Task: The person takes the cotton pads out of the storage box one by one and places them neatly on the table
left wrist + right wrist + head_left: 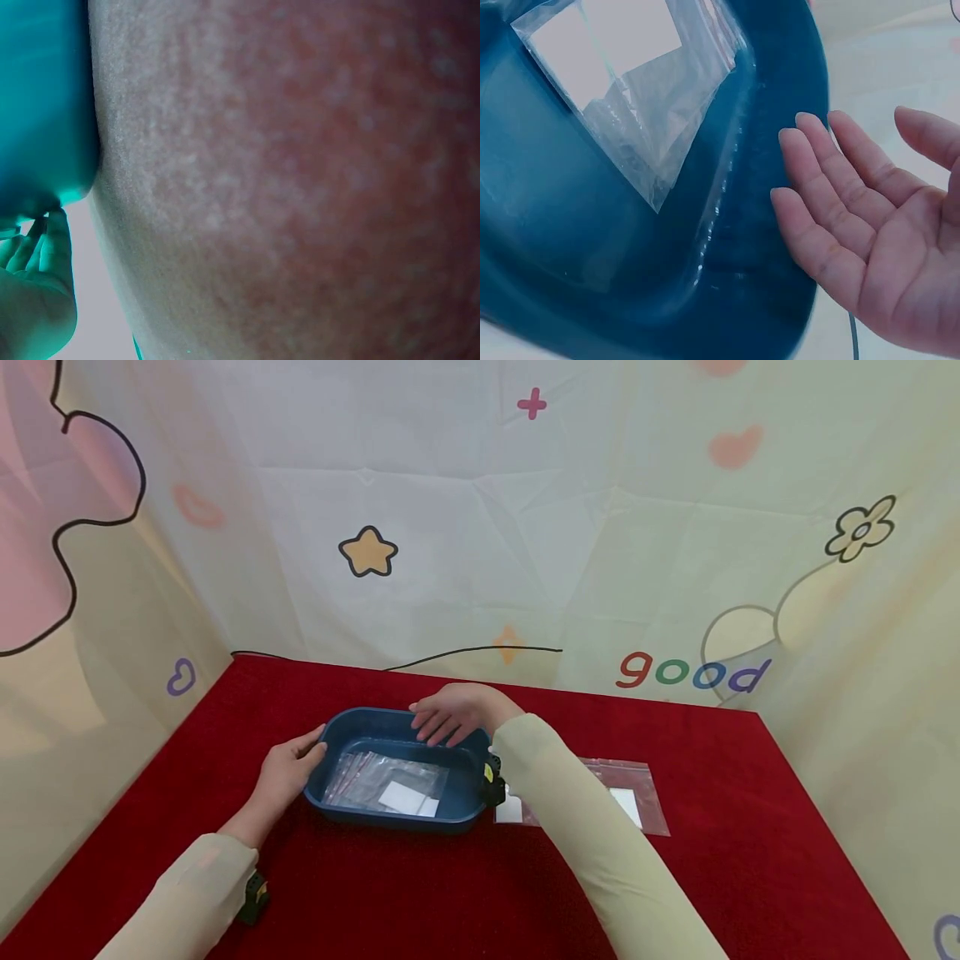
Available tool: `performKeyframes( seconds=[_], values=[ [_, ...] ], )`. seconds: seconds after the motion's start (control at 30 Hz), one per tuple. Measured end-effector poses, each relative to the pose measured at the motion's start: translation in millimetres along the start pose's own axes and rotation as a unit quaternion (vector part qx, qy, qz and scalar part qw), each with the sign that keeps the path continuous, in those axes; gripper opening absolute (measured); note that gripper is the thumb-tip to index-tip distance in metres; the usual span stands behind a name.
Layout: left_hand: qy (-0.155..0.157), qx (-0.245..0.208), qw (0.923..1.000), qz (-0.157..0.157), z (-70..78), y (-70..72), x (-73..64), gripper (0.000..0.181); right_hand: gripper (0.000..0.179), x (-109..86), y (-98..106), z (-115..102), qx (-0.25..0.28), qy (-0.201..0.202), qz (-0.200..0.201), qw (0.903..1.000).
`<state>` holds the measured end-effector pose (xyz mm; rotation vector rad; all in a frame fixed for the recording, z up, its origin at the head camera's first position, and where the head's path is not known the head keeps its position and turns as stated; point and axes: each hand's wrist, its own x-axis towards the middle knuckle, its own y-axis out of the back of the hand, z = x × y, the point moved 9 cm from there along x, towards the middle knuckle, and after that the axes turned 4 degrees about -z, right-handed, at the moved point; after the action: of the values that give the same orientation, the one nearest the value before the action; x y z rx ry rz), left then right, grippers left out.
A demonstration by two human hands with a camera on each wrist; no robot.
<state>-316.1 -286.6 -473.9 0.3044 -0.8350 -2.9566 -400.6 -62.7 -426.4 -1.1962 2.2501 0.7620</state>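
Observation:
A blue oval plastic basin (371,816) stands on the red cloth. Inside it, toward the left and front, lie several clear zip bags (386,772), the front one with a white label. My left hand (287,768) grips the basin's left rim between thumb and fingers. Over the back right rim hovers my right hand (457,710), its fingers loosely extended and holding nothing. In the right wrist view, that palm (900,262) faces the camera, fingertips overlapping the basin wall, and a labelled bag (652,97) rests on the basin floor.
More clear zip bags (652,802) with white labels lie flat on the red cloth (765,860) right of the basin, partly hidden by my right sleeve (577,810). A printed curtain (450,568) encloses the table's back and sides.

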Motion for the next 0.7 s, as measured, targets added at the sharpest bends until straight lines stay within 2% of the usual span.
performKeyframes(
  seconds=[0.43, 0.7],
  values=[
    [-0.007, 0.001, 1.0, 0.002, 1.1, 0.2, -1.3, 0.054, 0.046, 12.4, -11.8, -0.4, 0.0, -0.024, -0.011, 0.9996],
    [-0.011, 0.007, 0.9999, 0.004, 3.0, 0.4, -2.3, 0.054, 0.044, 21.1, -15.7, 6.6, -0.003, -0.045, -0.015, 0.9989]
  ],
)
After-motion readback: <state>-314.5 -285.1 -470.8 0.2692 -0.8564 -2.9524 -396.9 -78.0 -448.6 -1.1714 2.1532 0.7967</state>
